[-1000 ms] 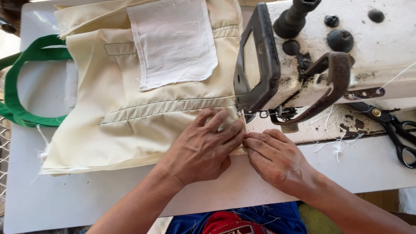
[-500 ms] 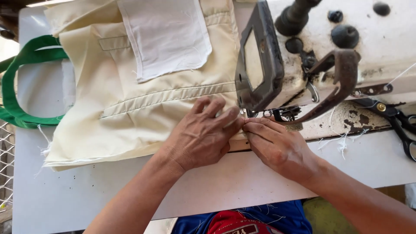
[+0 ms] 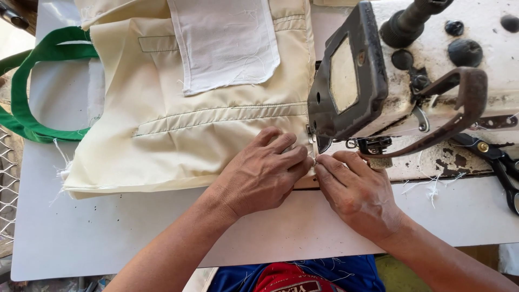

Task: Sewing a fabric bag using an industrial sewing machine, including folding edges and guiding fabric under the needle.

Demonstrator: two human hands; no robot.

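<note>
Head view: our left hand [image 3: 265,173] lies spread flat on the cream fabric [image 3: 178,146], whose edge sits beside the sewing machine [image 3: 400,81] foot. Our right hand [image 3: 354,194] seemingly pinches that edge. We should keep it taut, fingertips well back.

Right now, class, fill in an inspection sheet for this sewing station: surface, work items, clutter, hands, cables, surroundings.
Surface: white table, speckled with dark spots.
Work items: cream fabric piece with a white patch, its edge fed under the sewing machine.
Clutter: black scissors at right; loose thread scraps.
Hands: left hand flat on the fabric; right hand pinching its edge by the needle.
Cables: nothing seen.
Surroundings: green strap at left; wire mesh beyond the table edge.
</note>
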